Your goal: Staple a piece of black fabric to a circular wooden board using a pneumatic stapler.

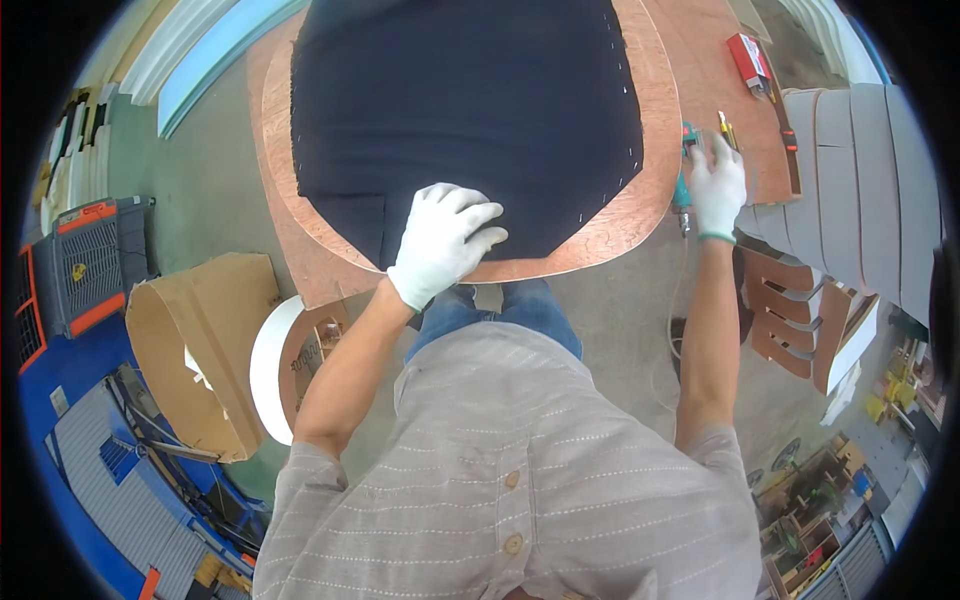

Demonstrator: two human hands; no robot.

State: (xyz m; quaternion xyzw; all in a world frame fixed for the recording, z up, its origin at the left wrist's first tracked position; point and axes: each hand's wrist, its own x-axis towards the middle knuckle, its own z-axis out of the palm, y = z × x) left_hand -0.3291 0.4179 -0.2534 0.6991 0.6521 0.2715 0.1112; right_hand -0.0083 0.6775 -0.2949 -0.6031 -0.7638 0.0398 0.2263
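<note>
Lays the left grip (447, 238) on black cloth (465, 110), near the lower edge, with fingers bent and parted, released rather than clenched. Mostly flat beneath and ahead of that grip, and well to the left of the right grip (718, 190); spread over a rounded wooden panel (658, 120), with a bare margin at the sides, on a reddish counter (715, 90). Holds the right grip loosely spread, released, just beside a teal tool (684, 190); cannot tell whether touching it.

On a red-and-white box (748, 62), lettering too small to make out. On a curved white-edged piece (268, 370), dark marks; on a grey-and-orange case (85, 260), a yellow emblem.

In count: two white-gloved grips, one cloth, one panel, one teal tool, one red-and-white box, at least one yellow tool (727, 128) by the right fingertips, one cardboard box (240, 310) at left. Along the cloth's right edge, several pale staple-like marks (634, 152).
</note>
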